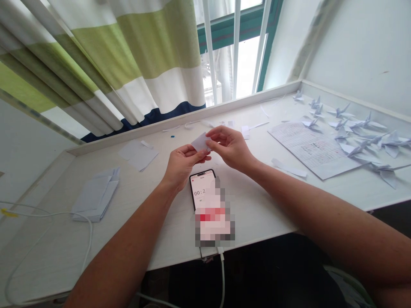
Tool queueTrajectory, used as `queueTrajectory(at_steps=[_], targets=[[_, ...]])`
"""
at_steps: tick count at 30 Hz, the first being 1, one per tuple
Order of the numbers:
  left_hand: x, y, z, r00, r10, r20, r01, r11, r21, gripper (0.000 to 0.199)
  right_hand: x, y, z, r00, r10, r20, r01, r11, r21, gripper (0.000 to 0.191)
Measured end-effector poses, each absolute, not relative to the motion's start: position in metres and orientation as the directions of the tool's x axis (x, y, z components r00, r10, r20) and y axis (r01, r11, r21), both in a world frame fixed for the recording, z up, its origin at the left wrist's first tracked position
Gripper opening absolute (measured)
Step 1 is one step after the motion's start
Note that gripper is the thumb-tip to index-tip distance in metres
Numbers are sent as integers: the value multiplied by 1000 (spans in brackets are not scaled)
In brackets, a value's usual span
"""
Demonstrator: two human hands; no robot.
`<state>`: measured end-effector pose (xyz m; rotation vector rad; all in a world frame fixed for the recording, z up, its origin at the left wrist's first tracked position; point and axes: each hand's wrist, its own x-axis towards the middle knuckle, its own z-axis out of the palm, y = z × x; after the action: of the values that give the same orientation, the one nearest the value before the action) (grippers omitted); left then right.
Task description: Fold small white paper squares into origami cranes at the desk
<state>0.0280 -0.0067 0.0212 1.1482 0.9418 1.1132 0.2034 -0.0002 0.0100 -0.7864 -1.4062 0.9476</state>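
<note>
A small folded piece of white paper [199, 143] is held up above the desk between both hands. My left hand [183, 164] pinches its lower edge, thumb on top and fingers underneath. At its right side, the thumb and fingertips of my right hand [228, 145] close on the paper's edge and hide part of it. Just below the hands lies a phone [203, 193] with a timer on its screen, partly blurred out. Several folded paper cranes [353, 124] stand at the right end of the desk.
A written sheet [317, 149] lies by the cranes. Loose paper [141, 156] and a stack of folded paper [96, 194] are on the left. Paper strips [289, 167] are scattered about. A white cable [90, 235] loops at left; another [222, 273] hangs below the phone. A curtain [154, 47] hangs behind.
</note>
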Motion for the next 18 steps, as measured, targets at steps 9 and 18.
queueTrajectory(at_steps=[9,18], targets=[[29,-6,17,216,976,-12,-176,51,983,42,204,3,10,-94,920,380,-106,371,-923,16],[28,-6,17,213,977,-7,-152,40,988,40,205,6,8,-70,939,336,-172,320,-932,18]])
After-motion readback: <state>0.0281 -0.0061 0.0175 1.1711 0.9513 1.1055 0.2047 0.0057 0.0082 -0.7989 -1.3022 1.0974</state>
